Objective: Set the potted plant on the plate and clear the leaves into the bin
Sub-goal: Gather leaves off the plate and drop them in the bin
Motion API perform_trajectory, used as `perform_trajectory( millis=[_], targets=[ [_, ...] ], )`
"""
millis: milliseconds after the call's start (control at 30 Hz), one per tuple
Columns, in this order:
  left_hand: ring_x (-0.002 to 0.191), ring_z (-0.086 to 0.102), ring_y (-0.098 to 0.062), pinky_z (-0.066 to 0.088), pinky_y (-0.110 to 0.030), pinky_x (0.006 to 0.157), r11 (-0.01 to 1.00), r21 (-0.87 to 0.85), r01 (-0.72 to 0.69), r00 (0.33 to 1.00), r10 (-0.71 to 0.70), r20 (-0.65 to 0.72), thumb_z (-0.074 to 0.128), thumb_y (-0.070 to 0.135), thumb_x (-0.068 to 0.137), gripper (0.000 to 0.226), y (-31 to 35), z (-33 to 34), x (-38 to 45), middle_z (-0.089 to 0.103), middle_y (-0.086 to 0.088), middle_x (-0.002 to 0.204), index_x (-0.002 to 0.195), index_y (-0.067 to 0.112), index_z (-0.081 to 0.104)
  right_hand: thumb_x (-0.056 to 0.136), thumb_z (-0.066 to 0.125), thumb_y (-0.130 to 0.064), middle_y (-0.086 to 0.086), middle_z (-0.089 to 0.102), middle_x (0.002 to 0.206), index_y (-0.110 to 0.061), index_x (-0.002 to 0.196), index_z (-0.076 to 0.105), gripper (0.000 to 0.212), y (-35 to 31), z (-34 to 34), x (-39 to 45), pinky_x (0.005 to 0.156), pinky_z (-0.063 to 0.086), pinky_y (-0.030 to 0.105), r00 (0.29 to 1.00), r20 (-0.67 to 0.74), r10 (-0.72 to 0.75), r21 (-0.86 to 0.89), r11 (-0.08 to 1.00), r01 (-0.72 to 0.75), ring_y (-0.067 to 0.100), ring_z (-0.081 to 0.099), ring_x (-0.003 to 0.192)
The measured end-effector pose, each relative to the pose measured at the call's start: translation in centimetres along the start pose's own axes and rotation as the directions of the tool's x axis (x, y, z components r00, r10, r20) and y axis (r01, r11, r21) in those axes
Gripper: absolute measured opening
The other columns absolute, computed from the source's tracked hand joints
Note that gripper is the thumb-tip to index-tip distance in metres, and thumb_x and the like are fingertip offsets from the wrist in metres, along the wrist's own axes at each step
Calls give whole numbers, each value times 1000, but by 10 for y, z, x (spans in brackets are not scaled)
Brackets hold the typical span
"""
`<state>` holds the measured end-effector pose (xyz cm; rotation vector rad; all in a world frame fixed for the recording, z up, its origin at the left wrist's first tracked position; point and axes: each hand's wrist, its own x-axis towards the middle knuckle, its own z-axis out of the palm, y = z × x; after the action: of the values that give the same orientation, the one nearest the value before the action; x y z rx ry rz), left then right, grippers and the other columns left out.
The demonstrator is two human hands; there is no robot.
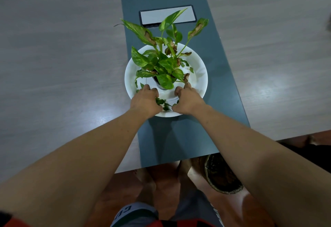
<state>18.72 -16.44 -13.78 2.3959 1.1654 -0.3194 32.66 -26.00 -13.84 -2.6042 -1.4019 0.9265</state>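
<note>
My left hand (146, 99) lies on the near left of the plate (200, 72), fingers curled down onto the white surface with cut leaves (162, 102) poking out at its inner edge. I seem to be gathering them, though I cannot tell whether any are truly pinched or just trapped under my palm. A few more scraps lie by my left fingertips on the plate's left side.

The plant (163, 65) already stands on the plate, its small dark pot just beyond and between my two hands, its foliage spreading up and away from me. That half of the job looks done.

The loose leaves sit in the gap between my hands, touching both, in a short heap running left to right along the plate's near edge. Both hands are equally near it, so I judge a two-handed scoop toward the middle would serve best.

My right hand (187, 99) rests on the near right of the plate, most fingers curled under, one finger stretched forward toward a brown drooping leaf by the pot. It holds nothing that I can see.

The bin (221, 175) stands on the floor below the table (53, 56) edge, down and to my right, well apart from the plate. So my right arm is nearer to carry the gathered leaves there.
</note>
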Motion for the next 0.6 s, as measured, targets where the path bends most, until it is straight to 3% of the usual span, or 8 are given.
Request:
perform_trajectory(
  millis=[100, 200, 300, 400, 533, 600],
  targets=[
    [104, 55, -26, 49, -34, 76, 1000, 7, -7, 1000, 7, 25, 67, 14, 73, 45, -1, -2, 4, 48, -6, 116, 117, 20, 61, 73, 71, -22, 14, 38, 132, -14, 118, 57, 48, -4, 2, 1, 83, 51, 34, 1000, -14, 9, 39, 999, -8, 32, 57, 103],
    [99, 58, -30, 49, -35, 73, 999, 27, -43, 999, 42, 33, 60, -2, 74, 41, -2, -2, 7, 49, -9, 115, 110, 18, 64, 74, 68, -10, 6, 45, 106, -12, 108, 63, 35, -6, 5, 3, 70, 45, 28, 1000, -19, -9, 112, 994, 11, 30, 61, 94],
    [96, 60, -31, 53, -37, 78, 996, 36, -75, 997, 74, 33, 56, -9, 75, 39, -8, 0, 9, 52, -10, 112, 98, 17, 72, 75, 57, 4, 5, 55, 96, -10, 94, 71, 27, -7, 7, 5, 66, 43, 25, 999, -21, -27, 182, 983, 30, 26, 60, 89],
    [99, 60, -29, 54, -36, 83, 996, 36, -81, 996, 80, 28, 58, -7, 78, 34, -10, -2, 13, 55, -10, 112, 97, 15, 76, 77, 53, 6, 4, 71, 98, -12, 85, 75, 29, -5, 8, 6, 75, 52, 25, 999, -33, 21, 288, 958, -11, 21, 65, 90],
    [99, 58, -24, 48, -28, 78, 997, 9, -75, 992, 74, 99, 57, 9, 79, 15, -9, -11, 14, 56, -8, 99, 72, 15, 69, 78, 62, -2, -2, 76, 95, -13, 84, 80, 22, -3, 3, 11, 74, 42, 14, 999, -36, 19, 254, 967, -9, 14, 66, 95],
    [102, 55, -21, 50, -32, 82, 997, 4, -72, 986, 70, 152, 56, 19, 78, 19, -8, -16, 15, 62, -11, 95, 75, 7, 70, 78, 63, -5, -5, 77, 98, -15, 86, 81, 22, -2, 0, 12, 74, 39, 13, 1000, -20, 14, 233, 973, -9, 12, 66, 98]
  ],
)
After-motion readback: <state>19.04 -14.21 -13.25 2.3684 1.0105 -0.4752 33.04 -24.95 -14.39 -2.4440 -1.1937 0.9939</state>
